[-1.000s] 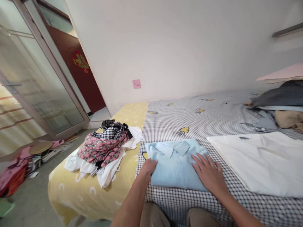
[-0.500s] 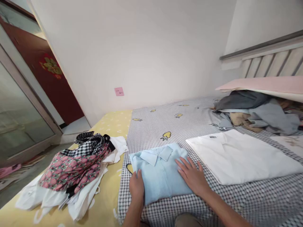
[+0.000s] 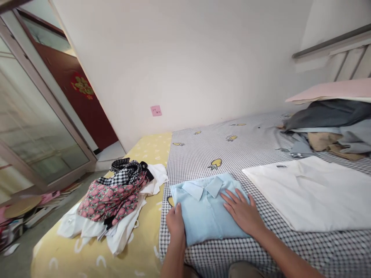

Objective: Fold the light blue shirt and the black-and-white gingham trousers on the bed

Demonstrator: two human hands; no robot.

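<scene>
A light blue collared shirt (image 3: 199, 220), folded into a rough rectangle, lies collar-away on the checked bed cover. At its left edge, my left hand (image 3: 176, 222) is closed, with the thumb along the edge and the other fingers partly hidden. My right hand (image 3: 243, 212) rests flat on the right part of the shirt, fingers spread. To the right of the blue shirt is a white T-shirt (image 3: 313, 197), spread flat with a small dark print near its neck.
A loose heap of clothes, with a pink floral garment (image 3: 114, 197) on top, sits left on the yellow sheet (image 3: 150, 154). Dark and grey clothes (image 3: 327, 116) are piled at the far right under a pink board-like sheet (image 3: 333, 90). A wall (image 3: 197, 69) stands behind the bed.
The view has turned to the left, so everything appears shifted right. Both hands keep about the same places on the blue shirt.
</scene>
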